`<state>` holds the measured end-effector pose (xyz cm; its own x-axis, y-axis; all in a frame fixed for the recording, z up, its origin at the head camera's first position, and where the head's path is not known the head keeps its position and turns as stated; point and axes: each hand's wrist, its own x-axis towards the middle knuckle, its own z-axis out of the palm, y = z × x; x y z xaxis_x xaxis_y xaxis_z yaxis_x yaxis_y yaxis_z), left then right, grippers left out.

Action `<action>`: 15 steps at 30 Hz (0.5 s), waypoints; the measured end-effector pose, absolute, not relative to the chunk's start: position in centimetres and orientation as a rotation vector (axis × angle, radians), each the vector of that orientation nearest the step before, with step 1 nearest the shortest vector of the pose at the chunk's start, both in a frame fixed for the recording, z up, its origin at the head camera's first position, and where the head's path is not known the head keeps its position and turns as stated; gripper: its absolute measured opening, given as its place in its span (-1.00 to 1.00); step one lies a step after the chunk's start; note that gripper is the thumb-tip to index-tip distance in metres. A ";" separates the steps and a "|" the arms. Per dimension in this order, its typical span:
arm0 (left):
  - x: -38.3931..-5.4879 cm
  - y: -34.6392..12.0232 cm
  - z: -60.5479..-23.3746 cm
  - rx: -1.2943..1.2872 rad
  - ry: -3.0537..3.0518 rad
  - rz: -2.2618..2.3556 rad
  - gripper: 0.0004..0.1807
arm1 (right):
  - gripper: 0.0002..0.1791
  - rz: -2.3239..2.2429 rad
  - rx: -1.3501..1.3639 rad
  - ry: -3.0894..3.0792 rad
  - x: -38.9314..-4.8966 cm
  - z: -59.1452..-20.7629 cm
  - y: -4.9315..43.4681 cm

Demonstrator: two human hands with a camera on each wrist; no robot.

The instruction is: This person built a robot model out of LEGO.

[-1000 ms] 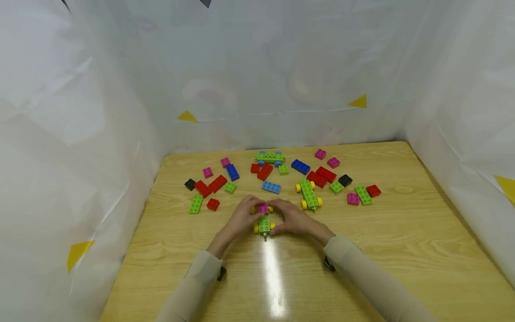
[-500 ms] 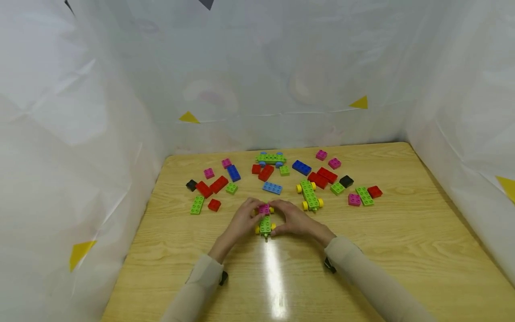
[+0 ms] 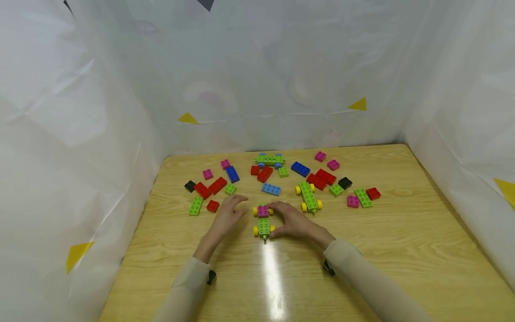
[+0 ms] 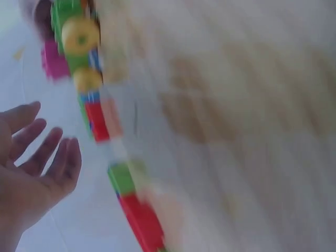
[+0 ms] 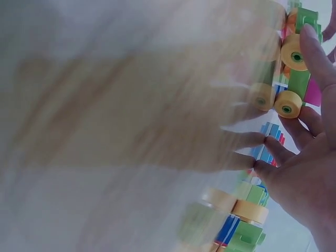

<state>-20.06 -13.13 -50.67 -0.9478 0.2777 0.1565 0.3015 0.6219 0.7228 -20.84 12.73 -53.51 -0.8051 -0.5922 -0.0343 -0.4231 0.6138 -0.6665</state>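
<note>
A green toy car base point(image 3: 263, 226) with yellow wheels stands in the middle of the table, a pink brick point(image 3: 263, 211) on the studs at its far end. My right hand point(image 3: 295, 221) holds the base from the right, the thumb by the near wheel and the fingers by the far one. In the right wrist view, the base's wheels point(image 5: 288, 104) sit between thumb and fingers. To the left of the base, apart from it, my left hand point(image 3: 226, 218) is in the air with loosely bent fingers and nothing in them.
A second green base point(image 3: 308, 197) with yellow wheels stands right of my right hand. Behind are a green base point(image 3: 270, 159) with blue wheels and a light blue brick point(image 3: 271, 189). Red, green, pink, blue and black bricks lie on both sides, including a red brick point(image 3: 213, 206).
My left hand has let go of the pink brick and base and moved away to the left. The right hand stays at the base, which has hardly moved.
</note>
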 end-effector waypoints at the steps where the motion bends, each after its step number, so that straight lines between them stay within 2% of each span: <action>1: -20.2 -14.1 -50.6 -0.473 -2.768 -1.240 -0.66 | 0.03 -0.976 -0.833 2.585 -20.8 -53.5 12.7; 9: -20.4 -22.2 -49.9 -0.148 -2.779 -1.015 -0.67 | 0.05 -0.991 -0.823 2.570 -20.5 -53.6 12.9; 15: -21.0 -25.9 -50.5 -0.095 -2.997 -0.844 -0.47 | 0.05 -0.997 -0.820 2.557 -20.7 -53.5 13.0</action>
